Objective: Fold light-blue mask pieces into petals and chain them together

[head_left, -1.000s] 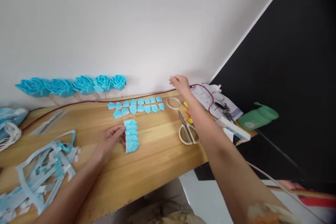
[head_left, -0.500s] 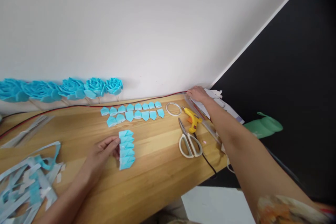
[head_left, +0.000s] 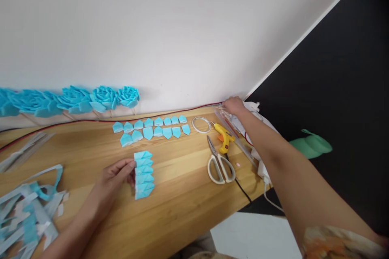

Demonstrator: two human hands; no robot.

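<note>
In the head view, my left hand (head_left: 117, 175) pinches the left edge of a folded light-blue strip (head_left: 144, 175) with pointed, overlapping petals on its right side. The strip lies on the wooden table. My right hand (head_left: 234, 105) reaches to the far right corner, its fingers curled down among clear plastic packaging (head_left: 224, 114); what they hold is hidden. Nearer me lie a yellow glue gun (head_left: 224, 137) and open-bladed scissors (head_left: 219, 164) with pale handles. Two rows of cut blue petals (head_left: 158, 122) run along the back, with a silver ring (head_left: 201, 125) beside them.
Blue flowers (head_left: 105, 98) line the wall at the left. Ribbon and paper scraps (head_left: 28, 218) are heaped at the front left, below clear strips (head_left: 26, 151). A white plug block (head_left: 263, 170) sits at the right edge, and a green object (head_left: 311, 145) is beyond it.
My right hand has moved slightly right, and its fingers look more curled. More plastic and the white plug block now show. My left hand still holds the blue strip, while the view has shifted slightly.
</note>
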